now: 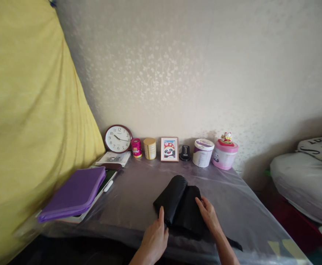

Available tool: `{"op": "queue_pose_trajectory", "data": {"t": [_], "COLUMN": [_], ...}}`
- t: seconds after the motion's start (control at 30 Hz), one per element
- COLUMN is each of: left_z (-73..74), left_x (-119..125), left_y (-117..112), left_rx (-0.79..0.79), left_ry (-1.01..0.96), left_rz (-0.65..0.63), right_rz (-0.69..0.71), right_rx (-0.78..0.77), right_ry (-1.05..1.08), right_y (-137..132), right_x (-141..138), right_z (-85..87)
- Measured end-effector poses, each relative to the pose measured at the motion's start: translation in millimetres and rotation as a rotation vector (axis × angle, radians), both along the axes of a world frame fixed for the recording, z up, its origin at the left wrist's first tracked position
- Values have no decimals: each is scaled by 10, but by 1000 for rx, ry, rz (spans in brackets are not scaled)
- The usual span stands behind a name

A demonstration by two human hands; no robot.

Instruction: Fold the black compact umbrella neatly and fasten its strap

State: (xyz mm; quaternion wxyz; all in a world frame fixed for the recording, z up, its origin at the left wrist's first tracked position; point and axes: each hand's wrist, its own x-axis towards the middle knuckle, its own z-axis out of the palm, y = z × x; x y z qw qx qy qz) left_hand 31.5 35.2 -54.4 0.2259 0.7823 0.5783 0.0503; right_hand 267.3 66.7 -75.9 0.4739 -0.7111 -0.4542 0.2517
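one glossy black folded sheet (190,211), on grey film-covered table (133,202). my right hand (209,215) grips its right edge; my left hand (154,235) touches its left side, closure unclear.

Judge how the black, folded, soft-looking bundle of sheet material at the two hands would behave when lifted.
The black folded bundle would probably droop or unfold, since its left part bends into a rounded fold. It may be somewhat slippery, given the faint sheen on its surface. It seems unlikely to roll, with its right part lying fairly flat.
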Motion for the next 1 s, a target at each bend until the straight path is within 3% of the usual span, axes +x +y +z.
{"op": "queue_pose_trajectory", "data": {"t": [0.3, 0.67, 0.87, 1.0], "left_z": [77, 13, 12, 0], "left_x": [-2, -30, -14, -1], "left_y": [-3, 19, 16, 15], "left_rx": [-35, -32, -20, -6], "left_ry": [9, 0, 19, 24], "left_rz": [1, -14, -25, -31], "right_rz": [51, 79, 61, 21], "right_rx": [80, 198, 214, 108], "right_ry": [96, 128, 28, -143], "right_y": [64, 263, 549, 732], "right_x": [-72, -343, -553, -729], "right_z": [55, 417, 397, 337]}}
